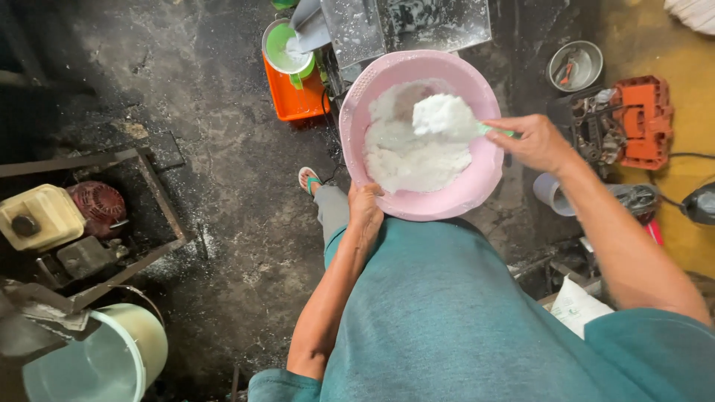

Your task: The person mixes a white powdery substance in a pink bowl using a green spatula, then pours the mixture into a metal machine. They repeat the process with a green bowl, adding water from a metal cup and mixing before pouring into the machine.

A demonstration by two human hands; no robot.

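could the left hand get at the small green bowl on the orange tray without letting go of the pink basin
Probably not. The left hand grips the near rim of the pink basin, and the green bowl on the orange tray lies beyond the basin's far side.

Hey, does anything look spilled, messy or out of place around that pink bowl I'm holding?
Yes. White specks and powder are scattered across the dark floor left of the pink bowl, which the left hand grips. White splatter also coats the metal chute above it. The white mass itself sits inside the bowl; the right hand lifts a heaped scoop.
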